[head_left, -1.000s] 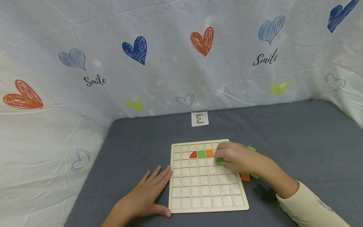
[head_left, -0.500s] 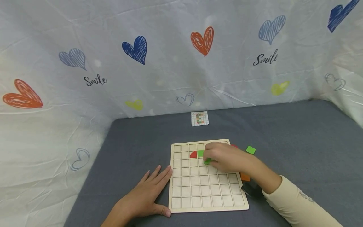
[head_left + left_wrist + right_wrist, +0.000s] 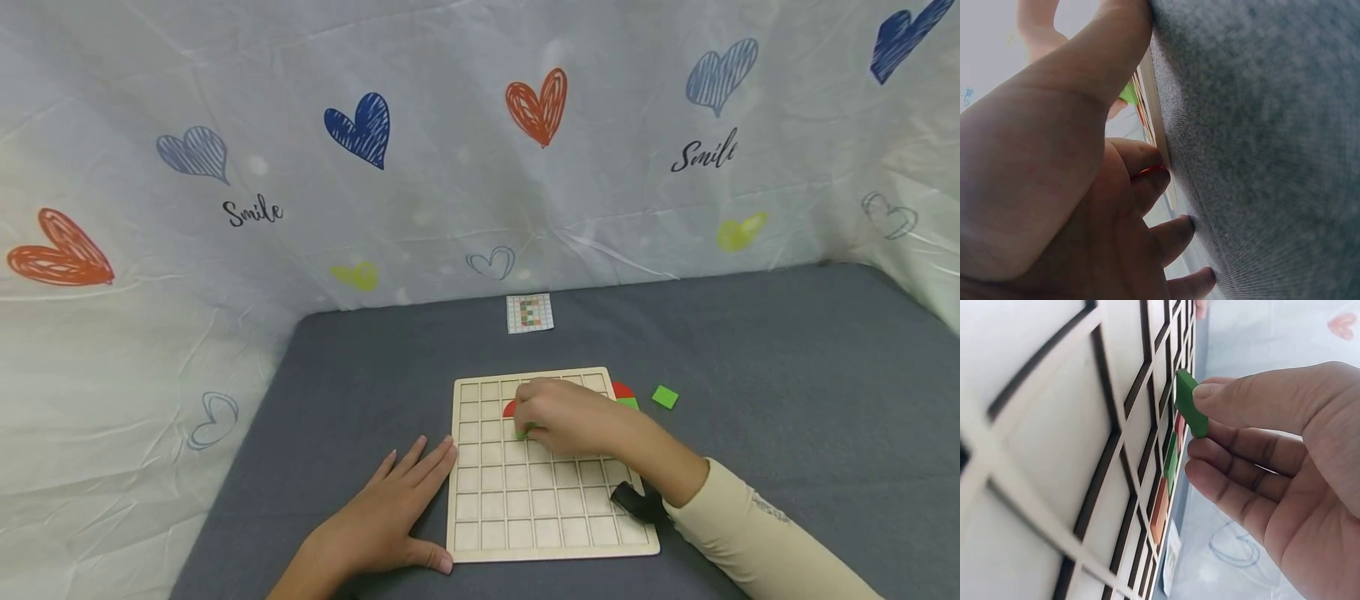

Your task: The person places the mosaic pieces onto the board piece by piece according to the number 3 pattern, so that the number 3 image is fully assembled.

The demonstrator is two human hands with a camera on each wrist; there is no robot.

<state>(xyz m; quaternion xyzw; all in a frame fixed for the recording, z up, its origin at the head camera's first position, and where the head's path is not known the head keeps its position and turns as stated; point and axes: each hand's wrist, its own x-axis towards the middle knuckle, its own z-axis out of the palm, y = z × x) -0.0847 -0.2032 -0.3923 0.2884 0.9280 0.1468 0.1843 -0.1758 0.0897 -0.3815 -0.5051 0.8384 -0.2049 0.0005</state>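
Observation:
A wooden grid board [image 3: 555, 556] lies on the dark grey cloth. My right hand [image 3: 573, 417] is over its upper part, pinching a green square tile [image 3: 1190, 405] between thumb and fingers. The tile stands tilted, close over the cells just below a red rounded piece [image 3: 510, 409]. Set in the same row as the red piece, a green tile [image 3: 1171, 459] and an orange tile [image 3: 1159, 515] show in the right wrist view; in the head view my right hand hides them. My left hand [image 3: 382, 517] lies with fingers spread, fingertips and thumb at the board's left edge.
Beyond the board lies a small card [image 3: 530, 313] printed with a coloured grid pattern. To the board's right are a loose green tile [image 3: 665, 397], a red piece [image 3: 622, 390] and another green one [image 3: 628, 403] partly behind the forearm. A white heart-printed curtain [image 3: 450, 192] hangs behind.
My right hand has moved left across the board with the green tile, from the right-hand columns to below the red piece. The left hand has stayed put.

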